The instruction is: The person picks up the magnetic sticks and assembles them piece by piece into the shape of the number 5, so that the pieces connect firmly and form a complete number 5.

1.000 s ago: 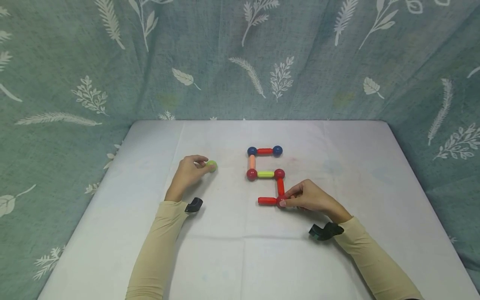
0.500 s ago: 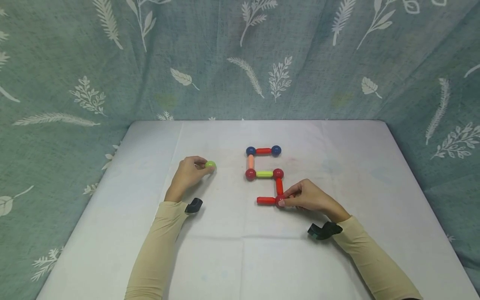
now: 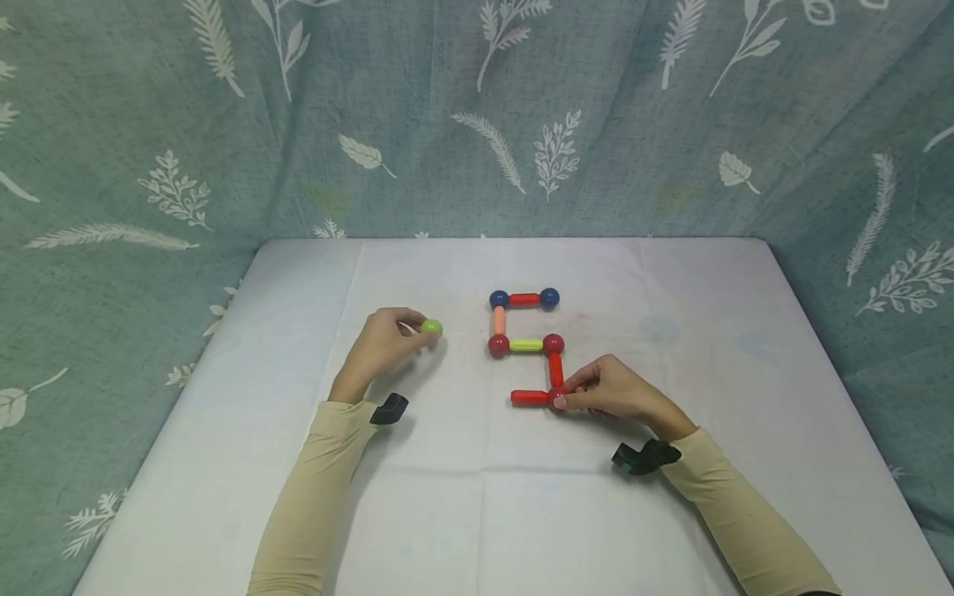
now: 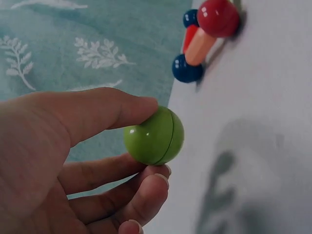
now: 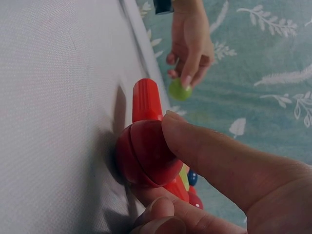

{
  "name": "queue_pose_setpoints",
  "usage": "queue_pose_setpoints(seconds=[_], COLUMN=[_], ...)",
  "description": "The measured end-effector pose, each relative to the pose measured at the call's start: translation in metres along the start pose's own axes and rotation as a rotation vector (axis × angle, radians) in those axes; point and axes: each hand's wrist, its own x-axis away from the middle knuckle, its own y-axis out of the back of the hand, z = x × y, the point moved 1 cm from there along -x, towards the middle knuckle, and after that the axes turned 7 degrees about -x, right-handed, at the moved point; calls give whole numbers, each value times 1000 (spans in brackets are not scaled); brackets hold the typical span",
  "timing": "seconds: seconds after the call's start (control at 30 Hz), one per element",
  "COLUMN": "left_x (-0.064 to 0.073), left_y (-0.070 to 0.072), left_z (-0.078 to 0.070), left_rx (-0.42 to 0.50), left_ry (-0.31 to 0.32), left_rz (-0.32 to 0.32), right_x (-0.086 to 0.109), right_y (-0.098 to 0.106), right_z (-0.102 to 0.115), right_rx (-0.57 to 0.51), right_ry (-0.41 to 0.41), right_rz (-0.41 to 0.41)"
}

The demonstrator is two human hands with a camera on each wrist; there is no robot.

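Thumb and fingertips of my left hand pinch a green ball above the table, left of a figure of balls and rods. My right hand pinches the red ball at the figure's lower right corner. From that ball a red rod points left with its far end free, and another red rod runs up to a second red ball. A yellow-green rod links it to a third red ball. Above come a peach rod, two blue balls and a red rod.
A white cloth covers the table. Behind it and at both sides hangs a green-blue curtain with white leaf prints. Dark camera mounts stick out from both wrists.
My left hand has lifted the green ball off the table and moved it slightly right. My right hand stays on the lower red ball, and the figure keeps its shape.
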Motion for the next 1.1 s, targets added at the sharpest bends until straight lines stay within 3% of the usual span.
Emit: queue_pose_setpoints(seconds=[0.47, 1.1], left_x=[12, 19], left_y=[2, -13], left_z=[-28, -43], left_rx=[-23, -43], left_ry=[-81, -199], left_rz=[17, 161], right_x=[-1, -1], right_y=[0, 0], right_z=[-1, -2], right_rx=[8, -3], right_ry=[29, 23], right_rz=[3, 11])
